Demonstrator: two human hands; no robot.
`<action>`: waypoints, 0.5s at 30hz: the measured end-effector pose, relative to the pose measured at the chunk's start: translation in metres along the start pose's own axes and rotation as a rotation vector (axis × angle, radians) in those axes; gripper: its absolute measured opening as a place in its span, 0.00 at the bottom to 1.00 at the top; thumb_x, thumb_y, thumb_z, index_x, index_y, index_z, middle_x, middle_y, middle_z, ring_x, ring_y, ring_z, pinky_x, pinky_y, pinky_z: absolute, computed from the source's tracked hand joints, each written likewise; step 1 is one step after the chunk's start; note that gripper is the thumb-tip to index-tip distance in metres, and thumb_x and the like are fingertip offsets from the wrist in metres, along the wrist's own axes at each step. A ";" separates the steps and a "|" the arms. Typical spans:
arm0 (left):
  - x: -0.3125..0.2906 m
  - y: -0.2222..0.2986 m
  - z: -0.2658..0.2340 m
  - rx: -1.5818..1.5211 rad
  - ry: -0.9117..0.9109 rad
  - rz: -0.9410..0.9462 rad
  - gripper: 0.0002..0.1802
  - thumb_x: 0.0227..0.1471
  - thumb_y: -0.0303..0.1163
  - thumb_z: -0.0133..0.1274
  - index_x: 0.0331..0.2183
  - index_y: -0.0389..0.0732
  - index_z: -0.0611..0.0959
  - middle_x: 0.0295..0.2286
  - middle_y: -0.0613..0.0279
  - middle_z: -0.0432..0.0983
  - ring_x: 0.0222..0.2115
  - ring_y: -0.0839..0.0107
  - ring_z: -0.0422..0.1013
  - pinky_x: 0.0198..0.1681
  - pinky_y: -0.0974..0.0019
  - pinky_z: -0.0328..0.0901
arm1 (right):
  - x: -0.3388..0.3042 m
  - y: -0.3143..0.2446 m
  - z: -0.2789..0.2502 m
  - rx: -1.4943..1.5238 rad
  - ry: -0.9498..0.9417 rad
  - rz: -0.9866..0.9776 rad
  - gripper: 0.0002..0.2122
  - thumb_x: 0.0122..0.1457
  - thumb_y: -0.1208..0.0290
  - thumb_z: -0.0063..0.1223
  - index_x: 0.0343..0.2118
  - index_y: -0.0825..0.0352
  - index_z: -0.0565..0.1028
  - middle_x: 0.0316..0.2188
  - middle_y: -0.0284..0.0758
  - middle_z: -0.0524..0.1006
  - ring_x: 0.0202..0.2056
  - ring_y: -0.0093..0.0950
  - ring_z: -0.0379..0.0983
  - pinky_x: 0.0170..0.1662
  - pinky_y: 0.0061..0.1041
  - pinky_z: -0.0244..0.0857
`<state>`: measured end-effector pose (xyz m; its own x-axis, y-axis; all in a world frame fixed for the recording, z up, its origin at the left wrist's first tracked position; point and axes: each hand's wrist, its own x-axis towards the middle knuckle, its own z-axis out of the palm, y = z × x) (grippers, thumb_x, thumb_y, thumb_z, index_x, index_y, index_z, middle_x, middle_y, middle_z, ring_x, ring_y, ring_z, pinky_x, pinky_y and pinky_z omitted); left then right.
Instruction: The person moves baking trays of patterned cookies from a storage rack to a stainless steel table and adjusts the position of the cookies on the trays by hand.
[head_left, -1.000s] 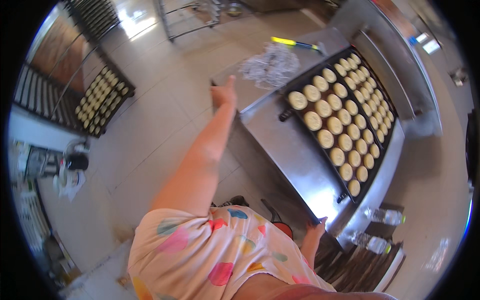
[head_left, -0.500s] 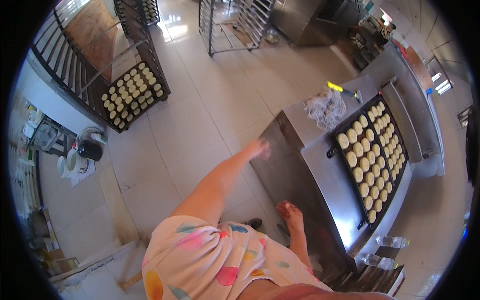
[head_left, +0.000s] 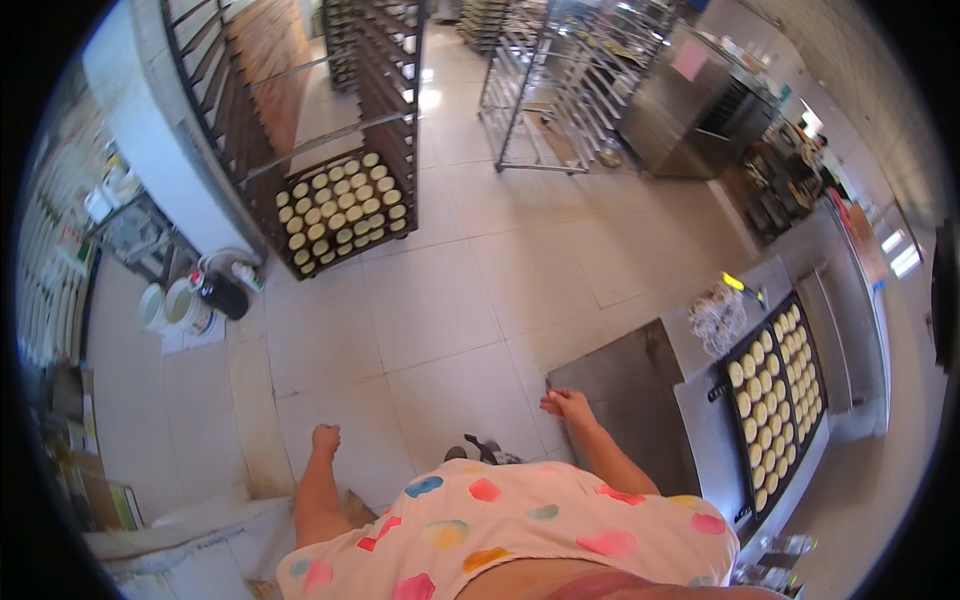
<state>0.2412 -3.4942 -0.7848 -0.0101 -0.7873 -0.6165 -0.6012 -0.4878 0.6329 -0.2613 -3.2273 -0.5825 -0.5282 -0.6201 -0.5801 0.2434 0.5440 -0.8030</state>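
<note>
Low over the tiled floor, my left hand (head_left: 327,440) hangs at my left with its fingers curled in and nothing visible in them. My right hand (head_left: 567,403) is held out in front of my right side, near the corner of a metal counter (head_left: 640,385); its fingers are loosely bent and apart, and it holds nothing I can see. On the counter to the right lie black trays of round pale dough pieces (head_left: 763,411). A bundle of whitish string-like material (head_left: 718,320) and a yellow-handled tool (head_left: 734,283) lie beyond them.
A tall dark rack (head_left: 412,130) at the far left carries a low tray of dough rounds (head_left: 340,207). A silver rack (head_left: 505,120) and a steel cabinet (head_left: 690,105) stand farther back. Buckets (head_left: 183,303) and a dark jug (head_left: 222,295) sit by the left wall; plastic bottles (head_left: 790,545) lie at lower right.
My view has swung left, away from the counter. My left hand has dropped from reaching near the counter to my left side. My right hand now extends forward near the counter's corner.
</note>
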 end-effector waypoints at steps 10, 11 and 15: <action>-0.005 0.108 0.067 -0.247 -0.602 -0.170 0.22 0.51 0.44 0.51 0.40 0.36 0.74 0.33 0.57 0.75 0.29 0.69 0.73 0.29 0.67 0.69 | 0.155 -0.095 0.149 -0.110 -0.377 0.022 0.20 0.58 0.64 0.48 0.47 0.74 0.66 0.40 0.43 0.75 0.41 0.31 0.74 0.45 0.27 0.67; 0.010 0.121 0.064 -0.206 -0.599 -0.143 0.21 0.51 0.44 0.51 0.40 0.35 0.74 0.32 0.57 0.75 0.28 0.70 0.73 0.29 0.68 0.69 | 0.176 -0.104 0.163 -0.126 -0.393 0.049 0.19 0.58 0.64 0.48 0.47 0.74 0.67 0.40 0.43 0.75 0.41 0.31 0.74 0.45 0.27 0.67; 0.101 0.163 0.038 -0.284 -0.417 -0.196 0.19 0.51 0.42 0.51 0.38 0.35 0.74 0.30 0.58 0.75 0.26 0.72 0.72 0.27 0.70 0.68 | 0.294 -0.121 0.195 -0.099 -0.327 0.162 0.18 0.58 0.65 0.47 0.47 0.73 0.67 0.40 0.42 0.75 0.40 0.30 0.74 0.43 0.27 0.68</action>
<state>0.1119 -3.6392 -0.7613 -0.2707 -0.4832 -0.8326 -0.3849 -0.7384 0.5537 -0.2872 -3.5857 -0.6830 -0.1978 -0.6605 -0.7243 0.2145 0.6919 -0.6894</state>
